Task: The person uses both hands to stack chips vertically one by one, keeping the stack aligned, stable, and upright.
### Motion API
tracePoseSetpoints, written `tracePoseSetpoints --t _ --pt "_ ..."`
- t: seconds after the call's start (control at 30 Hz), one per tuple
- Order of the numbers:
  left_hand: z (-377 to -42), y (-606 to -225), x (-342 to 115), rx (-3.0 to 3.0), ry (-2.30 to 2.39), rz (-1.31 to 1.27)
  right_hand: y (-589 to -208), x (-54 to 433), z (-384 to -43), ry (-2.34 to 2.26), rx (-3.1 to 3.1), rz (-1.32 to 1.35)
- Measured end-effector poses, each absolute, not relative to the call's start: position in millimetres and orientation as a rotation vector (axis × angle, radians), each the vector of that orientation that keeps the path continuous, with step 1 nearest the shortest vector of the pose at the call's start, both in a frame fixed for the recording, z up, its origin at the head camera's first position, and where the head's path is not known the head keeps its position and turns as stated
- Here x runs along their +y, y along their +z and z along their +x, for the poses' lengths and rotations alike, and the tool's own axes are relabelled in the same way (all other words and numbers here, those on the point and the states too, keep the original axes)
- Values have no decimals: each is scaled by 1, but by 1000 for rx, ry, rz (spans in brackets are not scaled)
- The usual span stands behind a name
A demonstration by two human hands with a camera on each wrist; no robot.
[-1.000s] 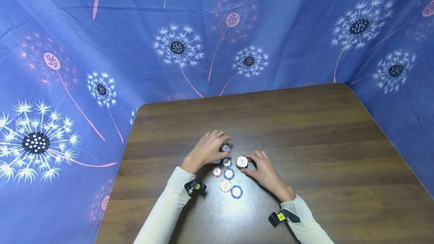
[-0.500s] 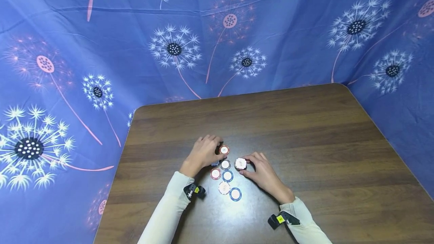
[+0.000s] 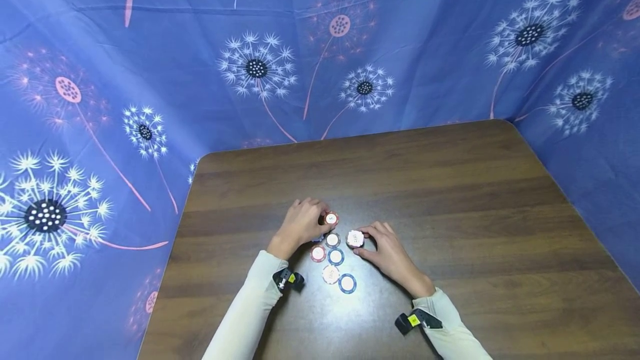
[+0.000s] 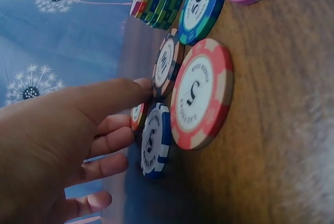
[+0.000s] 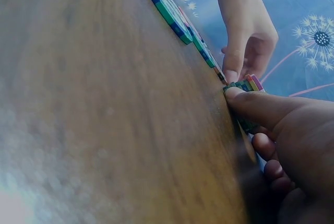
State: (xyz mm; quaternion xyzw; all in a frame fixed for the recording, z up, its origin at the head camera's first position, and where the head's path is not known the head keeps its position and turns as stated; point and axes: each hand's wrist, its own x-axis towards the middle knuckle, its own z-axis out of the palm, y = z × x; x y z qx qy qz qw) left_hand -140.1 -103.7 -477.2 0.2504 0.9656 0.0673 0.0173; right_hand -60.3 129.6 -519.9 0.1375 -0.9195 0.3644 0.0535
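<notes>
My right hand (image 3: pixel 392 254) grips a stack of poker chips (image 3: pixel 355 239) with a white-faced chip on top; in the right wrist view, its thumb presses the stack's edge (image 5: pixel 245 85). At the far end of the loose chips, my left hand (image 3: pixel 300 224) pinches an orange-red poker chip (image 3: pixel 331 218) between thumb and forefinger. That chip is mostly hidden behind the fingers in the left wrist view. Close by lie a black 100 chip (image 4: pixel 167 65), a red 5 chip (image 4: pixel 201 96) and a blue-and-white 5 chip (image 4: pixel 156 140), partly covered by the left hand in the head view.
Nearer me lie a blue 50 chip (image 3: pixel 336 256), a white-and-pink chip (image 3: pixel 330 274) and another blue-rimmed chip (image 3: pixel 347 283). All rest on a brown wooden table (image 3: pixel 475 210). A blue dandelion-print cloth (image 3: pixel 425 43) hangs behind and beside it.
My left hand has drawn slightly left and toward me, and the orange-red chip at its fingertips now shows its face more fully. The right hand stays at the stack.
</notes>
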Motion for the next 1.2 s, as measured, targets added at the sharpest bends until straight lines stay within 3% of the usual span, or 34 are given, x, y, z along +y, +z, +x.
tracePoseSetpoints --t 0.73,1.2 --pt "-115 -451 -90 3089 202 1120 -521 132 -62 1070 -2783 460" --pt "-100 -470 -72 2991 293 1231 -520 132 -61 1052 -2811 459"
